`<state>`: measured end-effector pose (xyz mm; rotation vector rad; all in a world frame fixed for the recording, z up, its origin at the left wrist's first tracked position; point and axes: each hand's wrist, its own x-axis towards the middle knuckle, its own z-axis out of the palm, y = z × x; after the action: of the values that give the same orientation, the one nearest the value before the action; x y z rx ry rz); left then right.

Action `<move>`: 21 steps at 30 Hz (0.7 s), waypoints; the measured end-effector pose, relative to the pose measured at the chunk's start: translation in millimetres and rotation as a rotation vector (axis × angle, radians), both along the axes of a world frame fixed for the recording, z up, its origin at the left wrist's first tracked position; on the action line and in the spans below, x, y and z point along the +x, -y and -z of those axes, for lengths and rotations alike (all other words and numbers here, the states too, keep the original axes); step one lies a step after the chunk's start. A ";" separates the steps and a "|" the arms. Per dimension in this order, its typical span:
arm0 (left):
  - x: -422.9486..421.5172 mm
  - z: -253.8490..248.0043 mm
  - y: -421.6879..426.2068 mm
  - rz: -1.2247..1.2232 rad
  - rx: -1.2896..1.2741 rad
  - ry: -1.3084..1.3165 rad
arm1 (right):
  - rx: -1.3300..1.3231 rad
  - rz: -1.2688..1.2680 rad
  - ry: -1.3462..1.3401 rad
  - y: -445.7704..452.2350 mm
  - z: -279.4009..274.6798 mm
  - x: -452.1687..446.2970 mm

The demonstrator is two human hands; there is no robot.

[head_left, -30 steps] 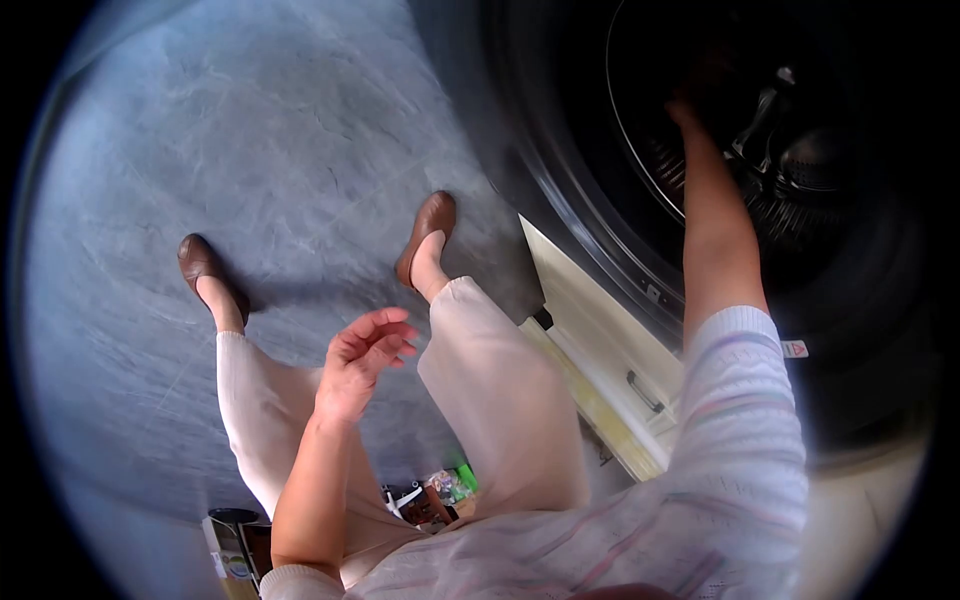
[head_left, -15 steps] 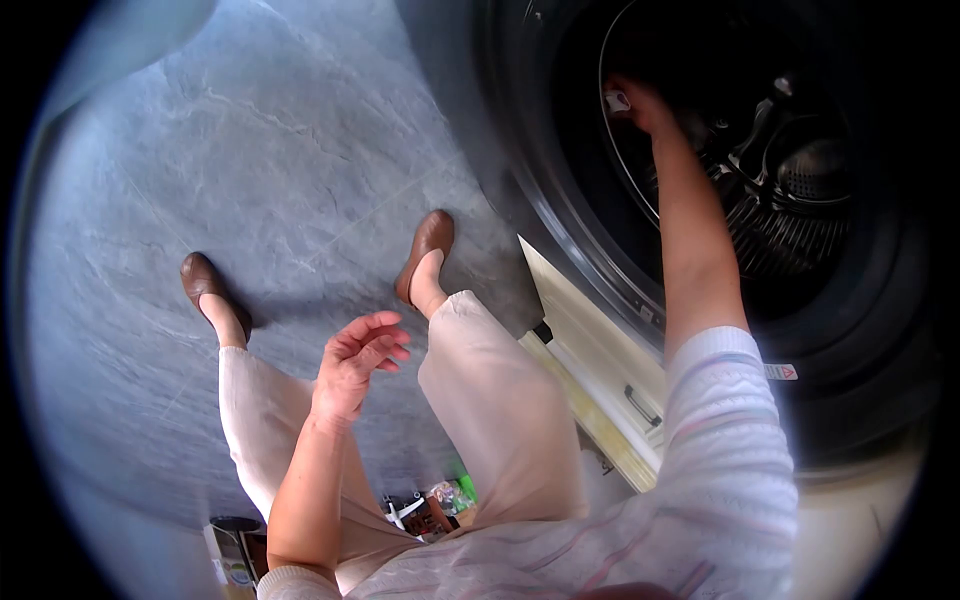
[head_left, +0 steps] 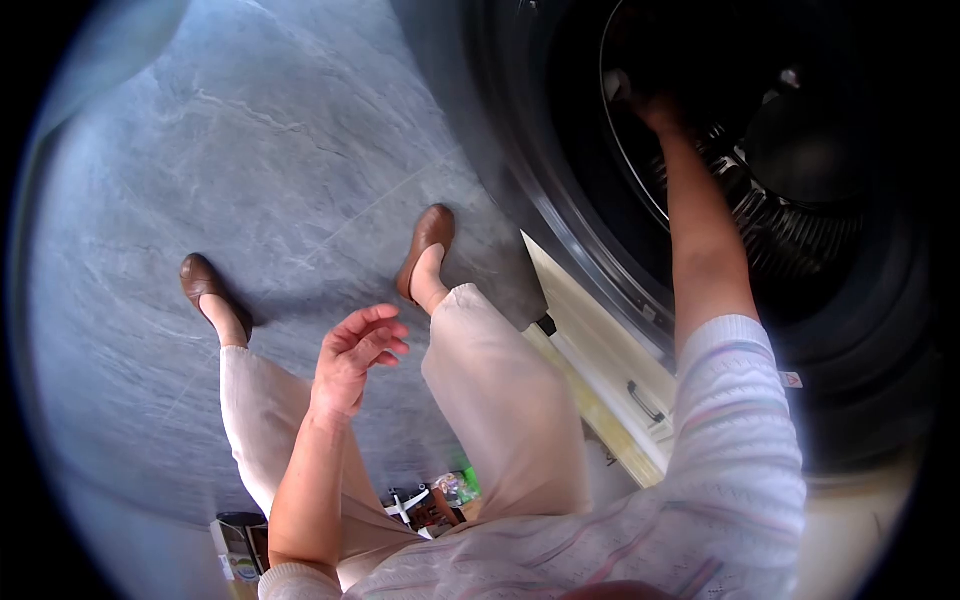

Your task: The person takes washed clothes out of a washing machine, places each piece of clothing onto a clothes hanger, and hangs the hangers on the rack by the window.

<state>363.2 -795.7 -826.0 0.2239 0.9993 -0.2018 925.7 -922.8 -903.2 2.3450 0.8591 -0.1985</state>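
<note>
My right arm reaches into the dark drum point(head_left: 800, 235) of a front-loading washing machine. Deep inside, my right hand point(head_left: 655, 110) is in shadow, near the left part of the drum's rim. At its fingers shows a small white item point(head_left: 617, 85), blurred and too dim to name; the grip itself is partly hidden. My left hand point(head_left: 360, 350) hangs in the air above the floor, between my knees. Its fingers are loosely bent and apart, with nothing in them.
The door ring point(head_left: 560, 200) of the machine surrounds the opening. Below it a pale panel point(head_left: 600, 345) with a handle stands tilted out. Grey marbled floor point(head_left: 270, 150) lies under my brown shoes point(head_left: 430, 240). Small items, some green, show behind my legs.
My right hand has gone deeper into the drum, into darker shadow, and the white item with it has shifted slightly up. My left hand has hardly moved.
</note>
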 end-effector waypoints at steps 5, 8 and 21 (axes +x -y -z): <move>-1.8 -0.8 -2.8 -0.016 -0.016 -0.011 | -0.362 0.121 -0.036 7.9 -1.5 54.1; -3.5 -0.2 -2.8 -0.022 -0.017 -0.001 | 0.025 0.441 0.082 40.1 -20.9 51.5; -2.0 -2.5 -2.8 0.026 0.003 0.006 | 0.905 1.260 -0.472 67.1 12.1 16.6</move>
<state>361.2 -792.9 -823.5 0.2402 0.9912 -0.2236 942.3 -989.9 -915.3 3.4300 -0.6804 -1.0743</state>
